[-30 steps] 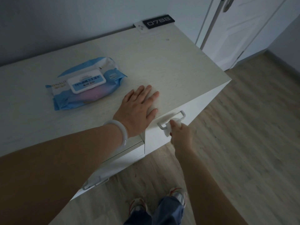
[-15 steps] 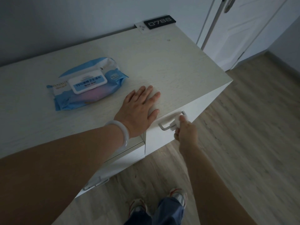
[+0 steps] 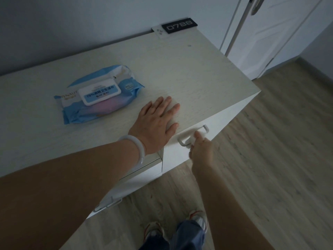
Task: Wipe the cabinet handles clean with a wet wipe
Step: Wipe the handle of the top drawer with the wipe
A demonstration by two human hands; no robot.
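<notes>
A pale cabinet (image 3: 198,74) fills the left and middle of the head view. Its right drawer front carries a white loop handle (image 3: 182,139). My right hand (image 3: 201,150) pinches a white wet wipe (image 3: 191,140) against the middle of that handle. My left hand (image 3: 156,123) lies flat on the cabinet top near the front edge, fingers straight. A second white handle (image 3: 108,203) shows low on the left drawer, partly hidden by my left forearm.
A blue and white pack of wet wipes (image 3: 99,94) lies on the cabinet top, left of my left hand. A black number plate (image 3: 179,26) sits at the back edge. A white door (image 3: 270,33) stands to the right. Wooden floor (image 3: 270,159) and my shoes (image 3: 196,219) are below.
My right hand slid the wipe along the handle, first toward its right end, then back toward the middle. My left hand stayed flat on the top.
</notes>
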